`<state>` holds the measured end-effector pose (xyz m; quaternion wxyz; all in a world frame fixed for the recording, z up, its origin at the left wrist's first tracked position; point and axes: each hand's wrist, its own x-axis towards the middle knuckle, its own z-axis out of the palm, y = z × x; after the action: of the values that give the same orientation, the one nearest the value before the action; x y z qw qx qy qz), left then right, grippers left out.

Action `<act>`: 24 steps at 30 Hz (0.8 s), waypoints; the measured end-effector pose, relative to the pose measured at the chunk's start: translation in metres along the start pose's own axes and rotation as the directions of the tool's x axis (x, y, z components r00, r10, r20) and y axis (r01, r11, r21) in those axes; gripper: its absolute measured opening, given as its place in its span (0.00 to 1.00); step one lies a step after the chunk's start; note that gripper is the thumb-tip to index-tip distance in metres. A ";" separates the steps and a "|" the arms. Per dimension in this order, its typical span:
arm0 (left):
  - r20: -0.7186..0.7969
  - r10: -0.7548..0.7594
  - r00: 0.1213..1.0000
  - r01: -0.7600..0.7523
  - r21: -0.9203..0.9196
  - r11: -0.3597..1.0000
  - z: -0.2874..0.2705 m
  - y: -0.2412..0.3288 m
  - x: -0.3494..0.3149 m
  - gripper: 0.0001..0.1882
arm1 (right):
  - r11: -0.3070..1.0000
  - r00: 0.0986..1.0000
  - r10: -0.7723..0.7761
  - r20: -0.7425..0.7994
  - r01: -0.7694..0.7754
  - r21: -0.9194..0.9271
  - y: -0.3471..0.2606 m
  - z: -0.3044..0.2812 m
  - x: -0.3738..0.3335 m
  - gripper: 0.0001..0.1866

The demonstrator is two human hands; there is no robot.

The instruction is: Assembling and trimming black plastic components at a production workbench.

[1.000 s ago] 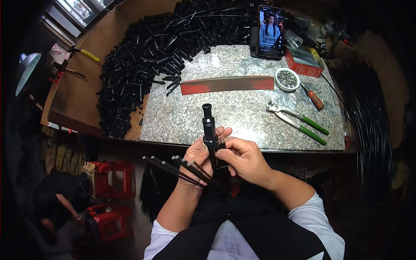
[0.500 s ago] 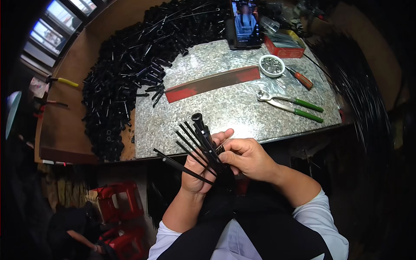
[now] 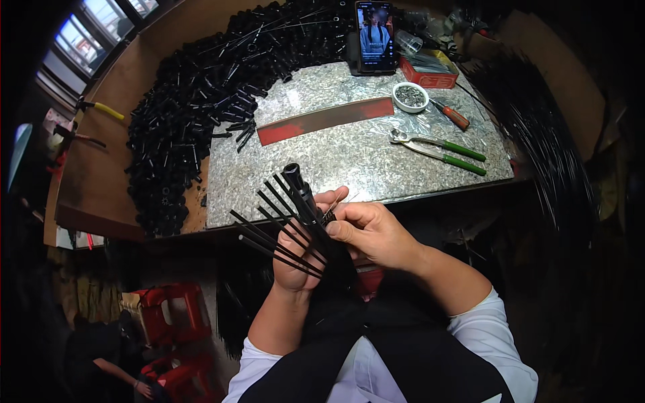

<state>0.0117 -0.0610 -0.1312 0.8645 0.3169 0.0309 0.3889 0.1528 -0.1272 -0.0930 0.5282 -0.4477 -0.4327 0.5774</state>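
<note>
In front of my chest is what looks like a black umbrella runner (image 3: 306, 205), a short tube with its hollow end tilted up and away. Several thin black ribs (image 3: 274, 234) fan out from it to the left. My left hand (image 3: 294, 258) is closed around the runner and ribs from below and left, its fingertips showing beyond the tube. On the other side, my right hand (image 3: 368, 232) pinches at the runner's notched edge. A fine wire (image 3: 349, 197) seems to stick up by its fingertips; the pinch itself is partly hidden.
A stone-patterned board (image 3: 316, 154) bears a curved red-brown strip (image 3: 326, 121), green-handled pincers (image 3: 443, 152), a screwdriver (image 3: 453, 117) and a white bowl (image 3: 410, 98) of small metal bits. Black tubes (image 3: 195, 114) heap at left. A phone (image 3: 375, 37) stands behind; long black rods (image 3: 537, 134) lie at right.
The view has shifted slightly, so the table things appear a little higher and to the left or right. Both hands keep their hold, and the ribs are spread somewhat differently.
</note>
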 end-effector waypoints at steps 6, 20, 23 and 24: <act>0.082 -0.138 0.987 0.144 -0.072 0.987 0.013 0.003 -0.009 0.20 | 1.000 0.988 0.001 0.154 -0.004 0.021 -0.003 -0.007 -0.011 0.12; -0.022 -0.071 0.997 0.071 -0.001 0.997 0.029 0.000 -0.018 0.26 | 0.997 0.979 -0.078 0.188 0.073 0.030 -0.003 -0.009 -0.021 0.09; -0.013 -0.076 0.997 0.076 0.002 0.997 0.027 0.000 -0.019 0.25 | 0.997 0.979 -0.074 0.190 0.070 0.030 -0.001 -0.007 -0.020 0.09; -0.025 -0.068 0.997 0.068 0.008 0.998 0.027 0.000 -0.019 0.24 | 0.997 0.980 -0.069 0.185 0.063 0.036 0.000 -0.007 -0.020 0.08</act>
<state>0.0062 -0.0882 -0.1137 0.8753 0.3148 0.0542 0.3631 0.1603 -0.1468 -0.0933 0.5108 -0.3693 -0.4863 0.6052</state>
